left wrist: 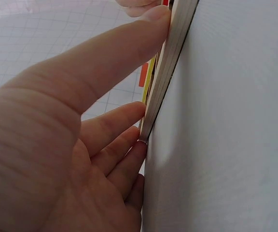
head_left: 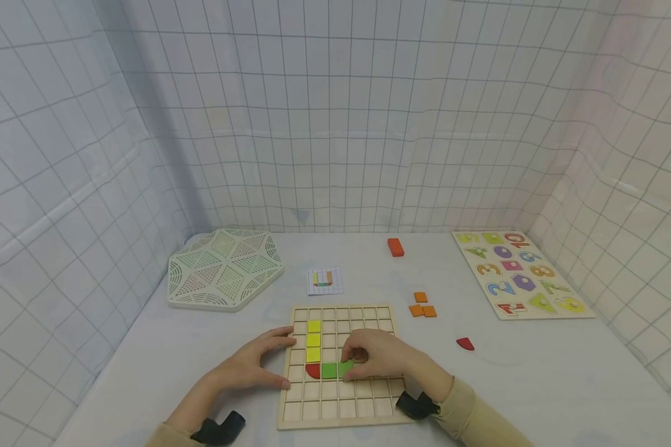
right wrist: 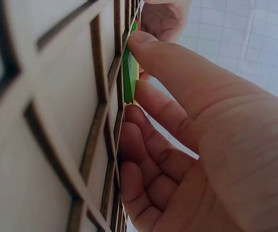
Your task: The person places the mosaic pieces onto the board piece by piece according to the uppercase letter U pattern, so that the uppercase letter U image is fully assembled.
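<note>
Left hand: your left hand (head_left: 251, 366) lies with thumb and fingers spread along the left rim of the pale wooden grid board (head_left: 330, 408), probably to steady it.
Right hand: your right hand (head_left: 377, 354) pinches a flat green square tile (head_left: 345, 367) between thumb and fingers, seemingly gripped by opposite edges to align it with its cell.
Row on board: the held tile sits just right of another green square (head_left: 328, 371), beside a red quarter-circle (head_left: 313, 371) below three yellow squares (head_left: 313, 340).
Pattern card: the white printed card (head_left: 325, 280) lies beyond the board's far side, likely for easy glancing.
Left wrist view: shows you the board's layered side edge and your thumb against it, unclear from above.
Right wrist view: reveals the held tile's thickness; you cannot tell whether it is fully seated.
</note>
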Demonstrator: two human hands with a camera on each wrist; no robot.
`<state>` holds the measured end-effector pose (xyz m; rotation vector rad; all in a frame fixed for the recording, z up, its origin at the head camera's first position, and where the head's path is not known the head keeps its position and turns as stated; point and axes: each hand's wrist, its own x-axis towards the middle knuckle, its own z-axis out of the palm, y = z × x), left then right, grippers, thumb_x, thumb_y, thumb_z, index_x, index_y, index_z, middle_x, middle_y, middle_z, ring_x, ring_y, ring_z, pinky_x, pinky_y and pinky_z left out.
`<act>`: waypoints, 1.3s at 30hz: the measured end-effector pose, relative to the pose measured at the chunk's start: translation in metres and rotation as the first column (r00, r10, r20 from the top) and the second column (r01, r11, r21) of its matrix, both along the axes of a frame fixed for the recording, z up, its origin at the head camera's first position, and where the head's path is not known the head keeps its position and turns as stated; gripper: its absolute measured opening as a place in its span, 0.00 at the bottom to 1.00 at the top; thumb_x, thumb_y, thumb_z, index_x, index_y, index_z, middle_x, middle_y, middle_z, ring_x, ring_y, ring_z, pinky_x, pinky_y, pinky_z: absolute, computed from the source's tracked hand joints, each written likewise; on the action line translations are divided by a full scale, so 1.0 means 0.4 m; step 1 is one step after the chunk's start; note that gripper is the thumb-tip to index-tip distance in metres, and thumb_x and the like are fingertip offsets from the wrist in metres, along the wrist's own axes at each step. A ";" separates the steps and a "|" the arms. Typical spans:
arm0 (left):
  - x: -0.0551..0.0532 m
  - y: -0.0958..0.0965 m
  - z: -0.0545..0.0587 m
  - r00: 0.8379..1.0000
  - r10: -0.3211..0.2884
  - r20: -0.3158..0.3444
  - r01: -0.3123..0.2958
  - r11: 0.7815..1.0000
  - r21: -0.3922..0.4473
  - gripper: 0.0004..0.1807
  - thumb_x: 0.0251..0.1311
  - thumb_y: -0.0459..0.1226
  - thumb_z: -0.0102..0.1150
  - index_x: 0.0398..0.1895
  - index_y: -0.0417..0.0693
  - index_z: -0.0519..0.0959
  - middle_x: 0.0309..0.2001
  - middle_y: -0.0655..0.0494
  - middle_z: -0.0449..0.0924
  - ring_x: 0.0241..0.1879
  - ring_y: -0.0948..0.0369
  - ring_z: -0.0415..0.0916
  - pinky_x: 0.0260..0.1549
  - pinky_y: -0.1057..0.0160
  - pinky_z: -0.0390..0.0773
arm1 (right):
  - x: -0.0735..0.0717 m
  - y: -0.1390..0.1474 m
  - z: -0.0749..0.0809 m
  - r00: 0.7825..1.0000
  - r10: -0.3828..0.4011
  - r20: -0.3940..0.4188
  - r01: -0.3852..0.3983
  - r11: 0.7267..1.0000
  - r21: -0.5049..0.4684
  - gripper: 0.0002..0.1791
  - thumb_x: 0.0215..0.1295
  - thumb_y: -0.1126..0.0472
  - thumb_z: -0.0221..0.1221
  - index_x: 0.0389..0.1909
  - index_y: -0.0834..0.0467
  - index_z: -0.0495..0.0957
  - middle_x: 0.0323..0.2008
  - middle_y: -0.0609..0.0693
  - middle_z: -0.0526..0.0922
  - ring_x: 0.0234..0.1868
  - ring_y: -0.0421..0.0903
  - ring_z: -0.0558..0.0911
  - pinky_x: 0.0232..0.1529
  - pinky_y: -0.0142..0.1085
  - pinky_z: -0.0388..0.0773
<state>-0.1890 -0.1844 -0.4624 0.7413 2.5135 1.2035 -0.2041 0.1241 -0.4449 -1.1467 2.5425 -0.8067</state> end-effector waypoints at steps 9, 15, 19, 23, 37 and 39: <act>0.000 0.000 0.001 1.000 -0.005 0.000 0.005 1.000 -0.001 0.41 0.39 0.53 0.73 0.61 0.53 0.72 0.70 0.54 0.56 0.70 0.46 0.46 0.64 0.39 0.48 | -0.002 0.002 -0.003 1.000 0.006 0.007 -0.006 1.000 -0.006 0.13 0.53 0.43 0.66 0.35 0.43 0.78 0.31 0.35 0.74 0.32 0.33 0.71 0.33 0.25 0.71; 0.007 0.002 0.008 1.000 -0.022 -0.005 0.022 1.000 0.005 0.40 0.41 0.51 0.73 0.60 0.53 0.72 0.70 0.52 0.56 0.70 0.43 0.47 0.63 0.37 0.49 | -0.002 0.009 0.004 0.999 0.006 0.052 -0.006 1.000 -0.013 0.13 0.53 0.43 0.66 0.36 0.43 0.78 0.33 0.34 0.76 0.34 0.33 0.73 0.37 0.26 0.73; 0.007 0.002 0.010 1.000 -0.023 -0.008 0.023 1.000 0.002 0.40 0.41 0.51 0.73 0.60 0.52 0.72 0.70 0.51 0.56 0.70 0.43 0.47 0.63 0.36 0.49 | 0.001 0.016 0.019 0.995 0.012 0.097 -0.010 1.000 -0.027 0.14 0.54 0.43 0.66 0.37 0.44 0.78 0.34 0.34 0.77 0.35 0.34 0.75 0.39 0.27 0.74; 0.006 0.001 0.009 1.000 -0.023 -0.010 0.023 1.000 -0.002 0.40 0.41 0.52 0.73 0.60 0.52 0.72 0.70 0.51 0.56 0.69 0.43 0.47 0.63 0.36 0.49 | 0.001 0.031 0.038 0.993 0.001 0.119 0.002 1.000 -0.025 0.15 0.54 0.43 0.65 0.39 0.46 0.79 0.35 0.36 0.79 0.37 0.35 0.76 0.41 0.29 0.74; 0.007 0.002 0.011 1.000 -0.015 0.004 0.015 1.000 0.002 0.40 0.41 0.52 0.73 0.60 0.53 0.72 0.70 0.52 0.56 0.70 0.43 0.47 0.63 0.37 0.49 | -0.014 0.178 0.107 0.982 -0.154 0.106 0.159 0.986 -0.041 0.21 0.58 0.43 0.62 0.45 0.53 0.78 0.42 0.45 0.80 0.44 0.42 0.77 0.48 0.47 0.75; 0.007 0.001 0.011 1.000 -0.016 0.007 0.016 1.000 0.003 0.39 0.41 0.51 0.73 0.61 0.53 0.72 0.70 0.52 0.56 0.70 0.43 0.47 0.63 0.36 0.49 | -0.015 0.210 0.108 0.982 -0.174 0.073 0.177 0.983 -0.046 0.20 0.59 0.43 0.62 0.45 0.52 0.78 0.41 0.44 0.80 0.43 0.42 0.77 0.48 0.46 0.75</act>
